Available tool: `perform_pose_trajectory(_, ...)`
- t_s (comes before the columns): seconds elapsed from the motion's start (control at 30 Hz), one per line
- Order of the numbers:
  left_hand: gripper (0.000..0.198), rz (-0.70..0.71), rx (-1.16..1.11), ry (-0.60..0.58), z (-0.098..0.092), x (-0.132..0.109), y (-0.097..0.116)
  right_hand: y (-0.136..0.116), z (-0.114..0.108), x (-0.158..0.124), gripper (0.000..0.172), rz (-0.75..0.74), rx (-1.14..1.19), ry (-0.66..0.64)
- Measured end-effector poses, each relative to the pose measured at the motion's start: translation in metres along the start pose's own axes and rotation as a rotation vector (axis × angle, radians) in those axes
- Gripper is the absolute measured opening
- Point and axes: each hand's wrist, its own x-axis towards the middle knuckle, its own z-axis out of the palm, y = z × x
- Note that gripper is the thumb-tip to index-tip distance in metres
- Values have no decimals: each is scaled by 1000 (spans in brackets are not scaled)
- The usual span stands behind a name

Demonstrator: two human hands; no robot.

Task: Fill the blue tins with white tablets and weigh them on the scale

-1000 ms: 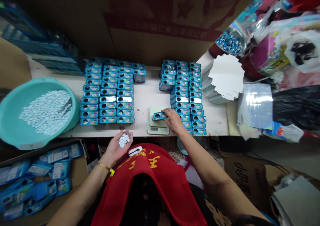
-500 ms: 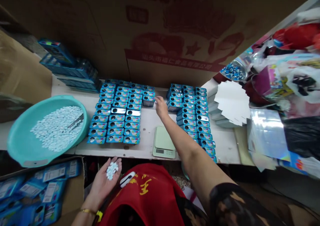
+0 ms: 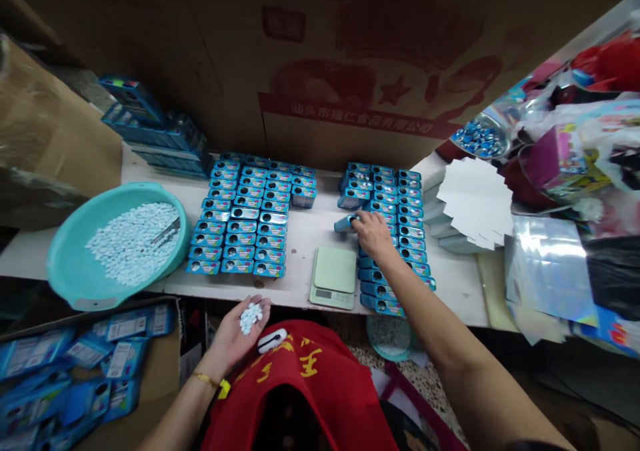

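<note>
My left hand [image 3: 241, 328] is cupped palm up below the table edge, holding a small heap of white tablets [image 3: 249, 316]. Over the right block of blue tins [image 3: 390, 218], my right hand [image 3: 373, 232] grips one blue tin [image 3: 345, 223] and holds it just above the table. A small pale green scale [image 3: 333, 276] with nothing on it sits in front of that hand. The left block of blue tins [image 3: 250, 216] lies in neat rows.
A teal basin [image 3: 70, 264] of white tablets with tongs stands at the left. A cardboard box [image 3: 75, 371] of blue packets sits lower left. White card sheets [image 3: 475, 201] and bags are piled at the right. A cardboard wall stands behind.
My right hand left the scale, reached to the far tins of the left block, then came back to the right block and now holds a tin. The scale is bare.
</note>
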Motion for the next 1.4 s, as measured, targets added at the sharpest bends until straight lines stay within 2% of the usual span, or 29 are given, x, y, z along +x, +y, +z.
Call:
perform_pose_trajectory(0.07,17,-29,32,-38,9,2,-5,-21,-13,-27,28,-91,25,-70)
perform_pose_trajectory(0.17,16,-49,100,-112,23,5,-11,-52,-20,-57,24,-144,65,-151)
perform_pose_trajectory(0.23,16,-62,152,-161,33,7,-15,-68,-20,-69,23,-139,100,-145)
perform_pose_trajectory(0.33,19,-106,211,-206,43,8,-23,-95,-27,-80,23,-85,188,-64)
perform_pose_trajectory(0.4,21,-137,227,-216,46,10,-29,-120,-35,-87,25,-101,295,-48)
perform_pose_trajectory(0.5,21,-183,240,-205,42,13,-37,-161,-44,-96,30,-190,448,-115)
perform_pose_trajectory(0.6,20,-206,239,-192,32,13,-43,-184,-42,-101,26,-182,486,-176)
perform_pose_trajectory(0.73,21,-208,253,-146,24,10,-49,-184,-33,-106,16,-198,496,-224)
perform_pose_trajectory(0.87,21,-233,274,-96,23,6,-54,-181,-27,-109,17,-204,528,-253)
perform_pose_trajectory(1.1,20,-245,313,-113,19,11,-58,-185,-27,-117,18,-197,542,-204)
perform_pose_trajectory(1.2,17,-246,311,-157,31,19,-61,-170,-27,-115,15,-118,662,-168)
perform_pose_trajectory(1.3,17,-213,298,-268,55,29,-64,-143,-28,-108,15,1,833,-48)
perform_pose_trajectory(1.4,21,-178,310,-353,77,37,-65,-114,-27,-98,15,99,837,60)
